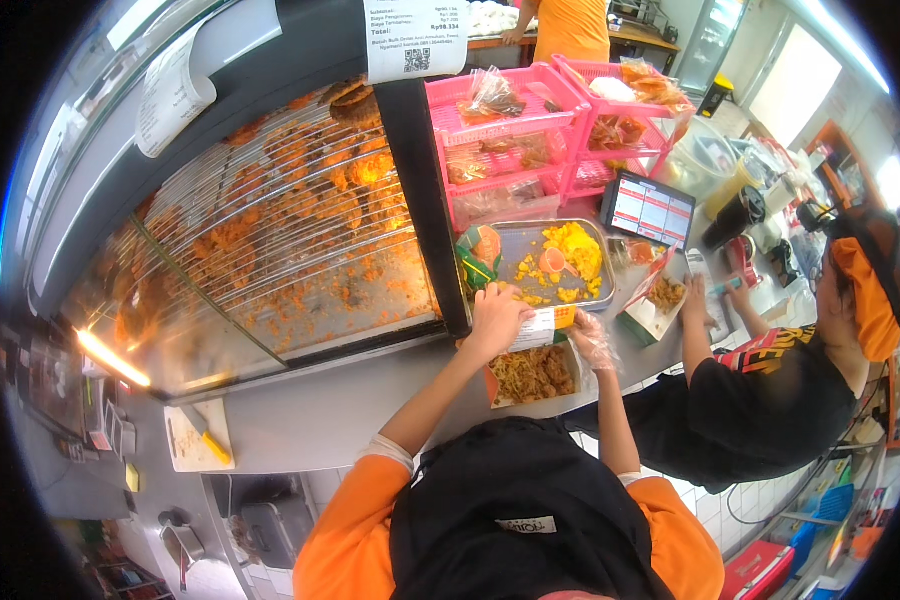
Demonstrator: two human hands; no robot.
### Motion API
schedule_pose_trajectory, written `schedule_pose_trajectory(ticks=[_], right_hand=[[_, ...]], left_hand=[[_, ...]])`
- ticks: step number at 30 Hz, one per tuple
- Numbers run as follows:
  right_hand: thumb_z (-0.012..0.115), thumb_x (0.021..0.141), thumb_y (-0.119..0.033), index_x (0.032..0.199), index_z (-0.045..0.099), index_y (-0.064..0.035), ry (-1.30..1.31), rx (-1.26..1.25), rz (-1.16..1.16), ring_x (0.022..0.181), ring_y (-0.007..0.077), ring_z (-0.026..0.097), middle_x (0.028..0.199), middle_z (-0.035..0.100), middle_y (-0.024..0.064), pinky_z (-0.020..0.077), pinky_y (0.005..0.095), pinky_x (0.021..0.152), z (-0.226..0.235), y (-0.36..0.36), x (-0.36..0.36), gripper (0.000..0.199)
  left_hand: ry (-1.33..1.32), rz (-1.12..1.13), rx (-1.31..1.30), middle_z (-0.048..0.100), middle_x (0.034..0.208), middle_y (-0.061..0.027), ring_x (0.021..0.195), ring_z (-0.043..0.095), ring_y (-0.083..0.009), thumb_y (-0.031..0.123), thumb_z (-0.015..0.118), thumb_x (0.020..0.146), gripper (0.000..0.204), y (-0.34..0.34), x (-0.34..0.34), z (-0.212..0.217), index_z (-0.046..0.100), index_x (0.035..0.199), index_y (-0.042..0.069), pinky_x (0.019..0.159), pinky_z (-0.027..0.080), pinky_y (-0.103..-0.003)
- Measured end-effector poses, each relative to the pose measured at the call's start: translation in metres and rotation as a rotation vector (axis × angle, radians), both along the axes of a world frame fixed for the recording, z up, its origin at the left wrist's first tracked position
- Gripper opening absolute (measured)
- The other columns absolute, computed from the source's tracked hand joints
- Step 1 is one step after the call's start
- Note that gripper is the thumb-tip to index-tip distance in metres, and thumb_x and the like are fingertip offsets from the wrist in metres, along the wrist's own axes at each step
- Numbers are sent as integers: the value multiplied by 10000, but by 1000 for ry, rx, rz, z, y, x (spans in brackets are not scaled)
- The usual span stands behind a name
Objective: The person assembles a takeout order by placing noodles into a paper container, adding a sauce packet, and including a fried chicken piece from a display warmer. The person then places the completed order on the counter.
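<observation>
1. Far to the left of both hands stands the glass warming cabinet (270,230), its wire racks strewn with orange crumbs and a few fried pieces.
2. The left hand (495,318) rests at the near rim of the metal tray (530,240), fingers curled down and pinching the left end of a white paper slip (538,328).
3. Just below that hand, between the two hands, sits the open food box (532,375), filled with brown fried noodles.
4. The right hand (595,340) wears a clear plastic glove and hangs at the box's right edge; whether its fingers are spread or closed I cannot tell.
5. Risk, as I judge it: the slip hangs right over the noodles and could sag into the grease if the pinch loosens.
6. Further right, a co-worker's hand (695,298) works at a second box (660,300); a reaching elbow could knock it.
</observation>
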State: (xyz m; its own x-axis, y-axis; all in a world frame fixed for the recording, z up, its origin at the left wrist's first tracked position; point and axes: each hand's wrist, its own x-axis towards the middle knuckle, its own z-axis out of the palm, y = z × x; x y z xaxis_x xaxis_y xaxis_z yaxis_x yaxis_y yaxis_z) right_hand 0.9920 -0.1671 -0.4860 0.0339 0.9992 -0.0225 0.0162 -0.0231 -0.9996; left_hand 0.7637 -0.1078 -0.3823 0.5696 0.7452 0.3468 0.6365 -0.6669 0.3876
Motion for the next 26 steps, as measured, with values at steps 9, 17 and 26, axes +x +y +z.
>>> schedule_pose_trajectory(ticks=[9, 17, 26], right_hand=[[565, 859, 24, 1118, 582, 7, 26, 6, -155, 947, 134, 583, 1045, 635, 66, 465, 284, 852, 0, 1, -13, 260], [562, 883, -10, 1026, 583, -6, -164, 193, -624, 892, 132, 565, 971, 614, 53, 451, 268, 843, 32, -24, -5, 144], [583, 917, -64, 991, 583, -26, -133, 262, -769, 899, 119, 555, 940, 601, 47, 448, 267, 835, 73, -41, -16, 83]], left_hand=[[-133, -141, -267, 647, 791, -149, 829, 595, -310, 168, 538, 849, 179, 27, 9, -39, 687, 819, 75, 781, 466, -405], [-171, -116, -215, 653, 909, -125, 873, 584, -300, 198, 503, 897, 235, 10, 23, -37, 676, 874, 41, 780, 446, -415], [-509, 51, -440, 585, 1179, -184, 1179, 505, -293, 187, 504, 940, 342, -83, -60, 13, 567, 1235, 28, 1039, 313, -413]])
